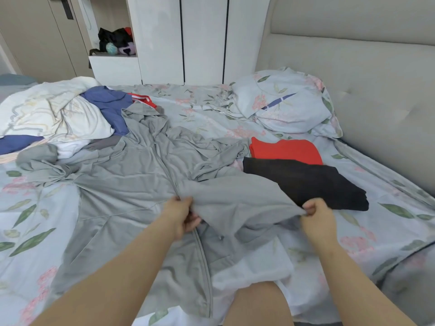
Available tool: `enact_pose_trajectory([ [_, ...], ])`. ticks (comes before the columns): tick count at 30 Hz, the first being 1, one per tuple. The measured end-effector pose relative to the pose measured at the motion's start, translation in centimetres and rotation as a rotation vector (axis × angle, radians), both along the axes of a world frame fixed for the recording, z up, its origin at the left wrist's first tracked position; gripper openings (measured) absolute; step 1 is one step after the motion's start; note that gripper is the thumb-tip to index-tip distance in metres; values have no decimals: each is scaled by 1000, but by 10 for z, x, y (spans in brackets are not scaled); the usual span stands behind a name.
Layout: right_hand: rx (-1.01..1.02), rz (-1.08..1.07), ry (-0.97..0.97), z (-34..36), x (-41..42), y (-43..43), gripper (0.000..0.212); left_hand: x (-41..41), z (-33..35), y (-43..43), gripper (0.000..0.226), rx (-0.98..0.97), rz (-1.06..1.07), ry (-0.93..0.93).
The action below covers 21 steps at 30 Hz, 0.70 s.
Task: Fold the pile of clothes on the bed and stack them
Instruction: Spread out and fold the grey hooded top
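We see the grey hooded jacket (131,184) spread across the bed (35,208), both grips pinching one lifted flap: left hand (182,216) beside the zip, right hand (315,214) near the folded black garment (313,182).

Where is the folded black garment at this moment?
In the head view, the black garment lies on the bed's right side, overlapping the near edge of the red garment, just beyond the right hand.
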State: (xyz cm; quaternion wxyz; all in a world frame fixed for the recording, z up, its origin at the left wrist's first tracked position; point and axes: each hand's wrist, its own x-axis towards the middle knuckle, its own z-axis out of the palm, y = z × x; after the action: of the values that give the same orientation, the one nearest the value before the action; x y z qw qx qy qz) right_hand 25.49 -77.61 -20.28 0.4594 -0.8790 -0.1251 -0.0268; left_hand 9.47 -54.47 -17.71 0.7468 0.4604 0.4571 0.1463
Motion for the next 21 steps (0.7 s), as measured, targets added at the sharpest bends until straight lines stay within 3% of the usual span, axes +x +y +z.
enact_pose_trajectory([
  [3,-177,43,103,-26,-3,-4,18,-6,-17,-13,14,50,-126,122],
  [5,-160,-38,146,-27,-2,-4,16,-3,-20,-17,21,155,-246,179],
  [7,-110,-89,198,-24,0,-3,11,1,-17,-27,13,166,-332,186],
  [9,34,-110,275,-20,3,-1,9,6,-14,-31,14,64,-259,84],
  [12,446,-154,443,-10,7,-1,19,8,-4,-26,21,-166,-57,-136],
  [14,666,-98,557,-5,3,0,17,9,1,-19,26,-203,41,-170],
  [16,615,12,595,-9,-3,6,6,10,-1,-15,24,-227,64,-157],
  [17,549,51,605,-14,-7,9,11,9,-3,-17,23,-247,42,-137],
  [21,430,6,562,-22,-8,9,8,3,-20,-26,14,-166,-207,46],
])
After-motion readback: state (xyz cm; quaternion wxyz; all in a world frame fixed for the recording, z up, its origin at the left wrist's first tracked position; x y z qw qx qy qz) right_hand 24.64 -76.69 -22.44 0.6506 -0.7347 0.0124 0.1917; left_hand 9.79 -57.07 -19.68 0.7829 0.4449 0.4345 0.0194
